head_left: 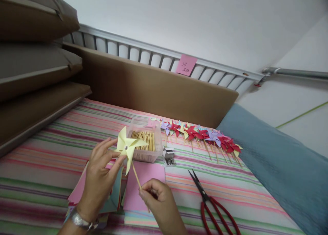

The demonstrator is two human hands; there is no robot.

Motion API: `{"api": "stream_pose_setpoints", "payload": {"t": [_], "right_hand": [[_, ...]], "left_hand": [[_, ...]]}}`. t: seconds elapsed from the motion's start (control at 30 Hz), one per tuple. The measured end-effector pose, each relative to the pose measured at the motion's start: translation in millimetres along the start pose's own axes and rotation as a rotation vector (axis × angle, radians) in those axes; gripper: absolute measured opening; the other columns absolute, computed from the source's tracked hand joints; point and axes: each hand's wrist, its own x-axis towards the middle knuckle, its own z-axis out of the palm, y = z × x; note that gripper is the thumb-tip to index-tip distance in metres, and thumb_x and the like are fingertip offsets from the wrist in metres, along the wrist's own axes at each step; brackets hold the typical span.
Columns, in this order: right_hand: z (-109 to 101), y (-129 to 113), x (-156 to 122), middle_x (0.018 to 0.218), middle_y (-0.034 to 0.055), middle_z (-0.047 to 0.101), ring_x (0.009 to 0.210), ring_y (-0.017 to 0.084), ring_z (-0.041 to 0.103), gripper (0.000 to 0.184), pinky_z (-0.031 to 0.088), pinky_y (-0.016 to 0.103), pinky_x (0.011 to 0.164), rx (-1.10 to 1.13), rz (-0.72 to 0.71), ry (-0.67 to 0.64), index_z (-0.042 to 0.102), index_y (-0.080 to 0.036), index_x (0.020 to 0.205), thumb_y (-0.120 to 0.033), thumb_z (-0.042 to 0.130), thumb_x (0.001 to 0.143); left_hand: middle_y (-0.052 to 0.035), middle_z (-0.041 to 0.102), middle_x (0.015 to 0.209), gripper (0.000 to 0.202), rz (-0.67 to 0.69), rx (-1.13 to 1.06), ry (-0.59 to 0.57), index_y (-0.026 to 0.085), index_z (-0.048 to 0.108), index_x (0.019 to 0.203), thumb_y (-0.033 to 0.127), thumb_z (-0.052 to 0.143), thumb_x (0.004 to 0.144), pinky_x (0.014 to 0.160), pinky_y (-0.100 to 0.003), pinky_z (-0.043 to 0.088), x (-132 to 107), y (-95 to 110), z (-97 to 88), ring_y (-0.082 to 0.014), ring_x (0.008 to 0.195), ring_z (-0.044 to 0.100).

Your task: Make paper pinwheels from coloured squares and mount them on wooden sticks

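Observation:
A pale yellow paper pinwheel [128, 146] with a silver pin at its centre is held up in front of me. My left hand [101, 170] pinches the pinwheel's left side between thumb and fingers. Lower down, my right hand [160, 199] is closed on the thin wooden stick [136, 175] that runs down from the pinwheel. Pink paper sheets [146, 183] lie stacked beneath the stick. Behind the pinwheel stands a clear plastic box [159, 144] with many wooden sticks [145, 139] inside. A small open box of metal pins [169, 158] sits beside it.
Red-handled scissors [205, 195] lie to the right, blades partly apart. Finished pinwheels [192, 132] lie in a row at the back. More coloured paper [79, 188] is under my left hand. Brown packages [38, 64] rise at the left; a cardboard panel [153, 84] borders the striped cloth [64, 139].

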Motion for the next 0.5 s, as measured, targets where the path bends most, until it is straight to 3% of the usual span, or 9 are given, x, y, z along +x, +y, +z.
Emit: {"api": "stream_pose_setpoints", "payload": {"t": [0.3, 0.5], "right_hand": [[-4.7, -3.4, 0.5, 0.053, -0.0044, 0.048, 0.048, 0.009, 0.041, 0.010, 0.031, 0.021, 0.047, 0.007, 0.019, 0.007, 0.057, -0.017, 0.063, -0.024, 0.059, 0.070], [-2.0, 2.4, 0.2, 0.051, -0.0053, 0.046, 0.047, 0.010, 0.041, 0.011, 0.031, 0.022, 0.046, 0.001, 0.005, -0.016, 0.058, -0.018, 0.064, -0.025, 0.060, 0.071]], "left_hand": [[-0.0086, 0.062, 0.120, 0.007, -0.020, -0.046, -0.116, 0.023, 0.066, 0.085, 0.026, 0.069, 0.079, 0.097, -0.051, 0.041, -0.1, -9.1, -1.7, -0.0286, 0.120, 0.050], [-0.0084, 0.063, 0.115, 0.002, -0.047, -0.072, -0.115, 0.023, 0.067, 0.080, 0.025, 0.067, 0.080, 0.096, -0.049, 0.042, -0.9, -11.2, -0.6, -0.0277, 0.118, 0.051]]}}
